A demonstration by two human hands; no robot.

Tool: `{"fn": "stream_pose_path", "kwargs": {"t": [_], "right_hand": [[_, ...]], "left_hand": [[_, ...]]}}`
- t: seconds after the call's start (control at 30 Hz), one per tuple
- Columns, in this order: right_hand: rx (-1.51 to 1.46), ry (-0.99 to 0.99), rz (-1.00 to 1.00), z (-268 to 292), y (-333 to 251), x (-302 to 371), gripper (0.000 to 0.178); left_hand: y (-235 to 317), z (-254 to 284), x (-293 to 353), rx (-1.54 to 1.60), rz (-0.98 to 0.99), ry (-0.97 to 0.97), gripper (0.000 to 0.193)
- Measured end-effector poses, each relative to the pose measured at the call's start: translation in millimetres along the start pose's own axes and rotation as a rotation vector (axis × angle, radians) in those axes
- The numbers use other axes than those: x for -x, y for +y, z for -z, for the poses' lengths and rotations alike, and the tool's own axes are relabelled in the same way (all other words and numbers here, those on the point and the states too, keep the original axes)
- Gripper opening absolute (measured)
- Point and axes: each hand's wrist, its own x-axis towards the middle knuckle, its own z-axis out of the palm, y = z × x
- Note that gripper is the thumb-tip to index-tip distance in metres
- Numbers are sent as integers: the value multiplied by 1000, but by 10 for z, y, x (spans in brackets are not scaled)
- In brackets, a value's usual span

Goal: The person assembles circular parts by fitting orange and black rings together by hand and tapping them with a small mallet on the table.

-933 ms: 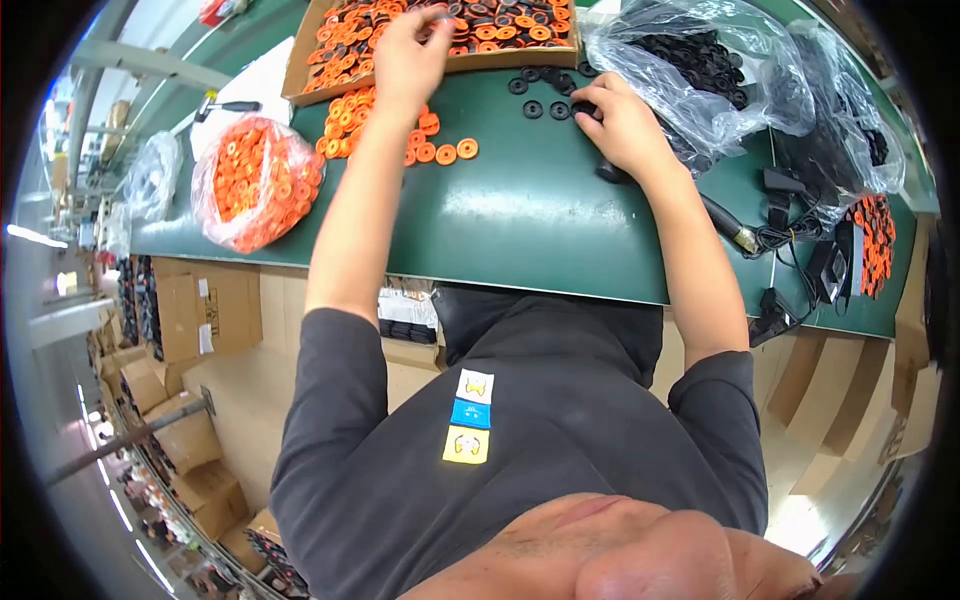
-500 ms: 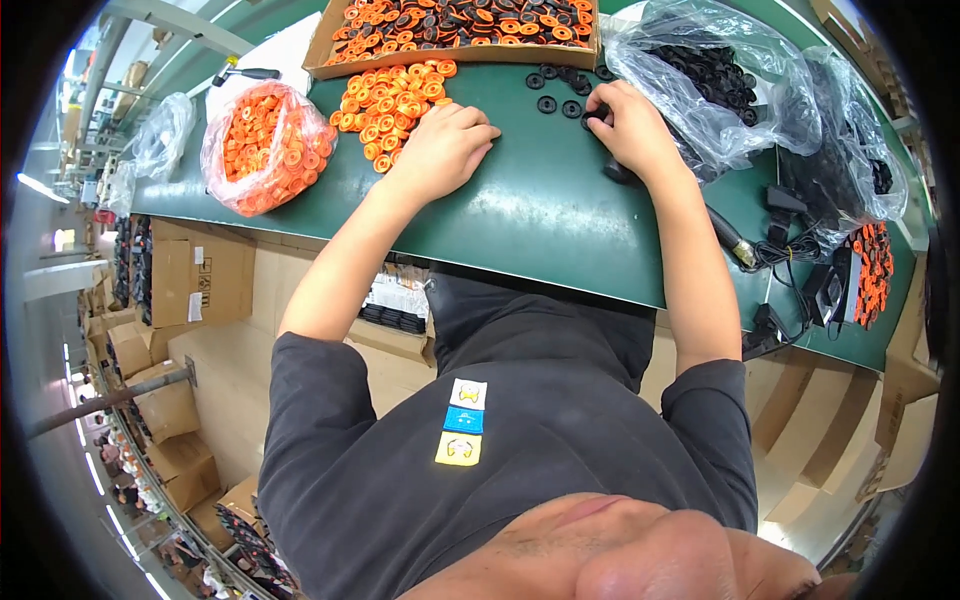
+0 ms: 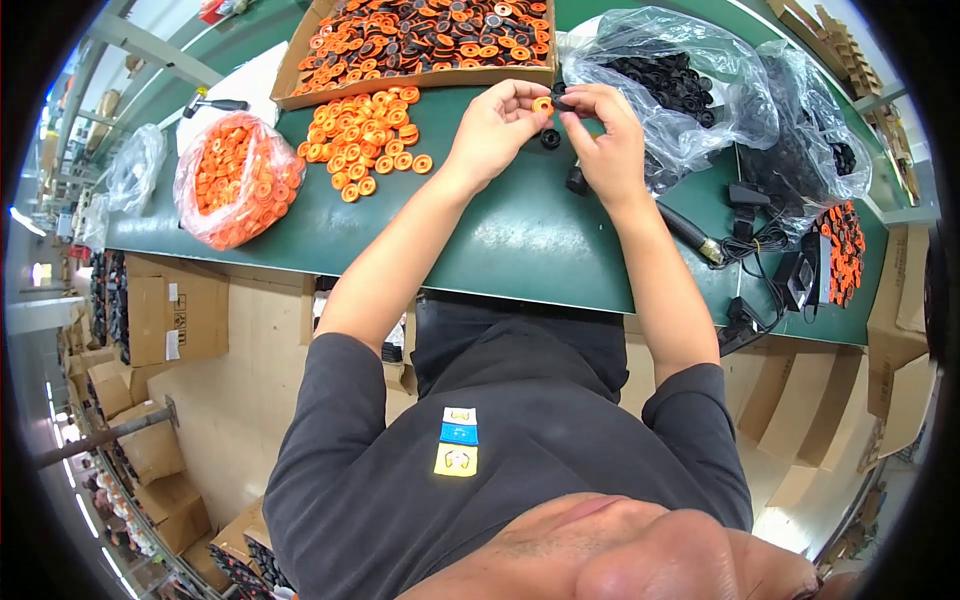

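Note:
Both my hands meet over the green table, just in front of the cardboard tray. Between its thumb and fingers, my left hand [image 3: 497,133] pinches an orange ring-shaped disc [image 3: 542,104]. Close against it, my right hand [image 3: 606,140] has a black round disc [image 3: 559,91] in its fingertips, partly hidden by the fingers. Below the two hands another black disc [image 3: 550,138] lies on the table. A heap of loose orange discs [image 3: 362,135] spreads to the left of my left hand. Under my right hand sits the dark end of a black handled tool [image 3: 577,181].
The cardboard tray [image 3: 420,82] holds many orange-and-black discs. At left stands a clear bag of orange discs [image 3: 235,180]; at right, a clear bag of black discs [image 3: 665,85]. Black cables [image 3: 750,245] and a pile of assembled discs [image 3: 843,250] lie along the right side.
My left hand has moved right from the orange heap and now has an orange disc. My right hand has come left with a black disc, meeting it. The whole view has shifted slightly.

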Motion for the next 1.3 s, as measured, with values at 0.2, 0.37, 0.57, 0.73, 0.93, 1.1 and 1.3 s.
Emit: {"fn": "stream_pose_path", "kwargs": {"t": [0.2,0.37,0.57,0.73,0.93,1.1,1.3], "right_hand": [[37,-37,33,-6,-64,-22,26],[-32,-68,-93,-19,-123,-3,30],[38,-89,-41,28,-146,-28,33],[12,-89,-66,67,-206,-33,33],[10,-121,-74,81,-241,-39,33],[35,-166,-35,84,-209,-37,35],[74,-194,11,97,-221,-49,33]], "left_hand": [[-26,17,111,243,-82,-6,31],[-30,49,148,140,-67,19,31],[30,40,185,93,-87,35,31],[53,24,202,88,-74,30,30],[34,22,233,132,-81,31,29],[45,15,229,124,-82,14,29],[44,6,255,71,-91,29,29]]}}
